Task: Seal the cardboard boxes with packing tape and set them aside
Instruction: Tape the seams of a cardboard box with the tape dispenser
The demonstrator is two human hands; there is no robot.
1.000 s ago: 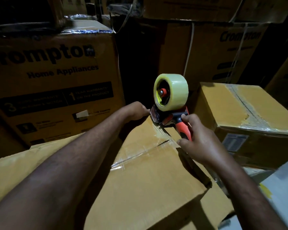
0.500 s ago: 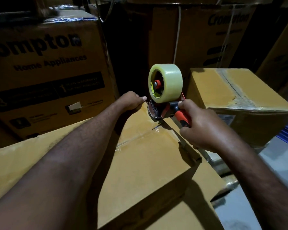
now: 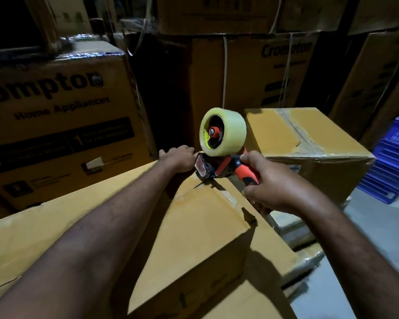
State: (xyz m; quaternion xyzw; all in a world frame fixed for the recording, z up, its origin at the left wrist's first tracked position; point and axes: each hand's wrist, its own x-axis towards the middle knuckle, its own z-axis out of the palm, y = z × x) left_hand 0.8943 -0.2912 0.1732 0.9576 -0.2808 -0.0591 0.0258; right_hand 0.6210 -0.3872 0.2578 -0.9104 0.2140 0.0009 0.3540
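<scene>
A plain brown cardboard box [image 3: 200,229] lies in front of me, its top flaps closed along a centre seam. My right hand [image 3: 270,185] grips the red and black handle of a tape dispenser [image 3: 219,166], which carries a roll of clear tape [image 3: 222,132]. The dispenser's mouth sits at the far end of the seam. My left hand [image 3: 179,157] rests curled over the box's far edge, right beside the dispenser. What its fingers do behind the edge is hidden.
A taped brown box [image 3: 309,143] stands at the right behind the dispenser. Large printed Crompton cartons [image 3: 55,116] are stacked at the left and back. Blue plastic crates [image 3: 394,162] stand at the far right on a grey floor [image 3: 378,238].
The dispenser has travelled along the seam to the box's far edge. My left hand stays at that edge. The view has tilted down, showing more of the box's near side.
</scene>
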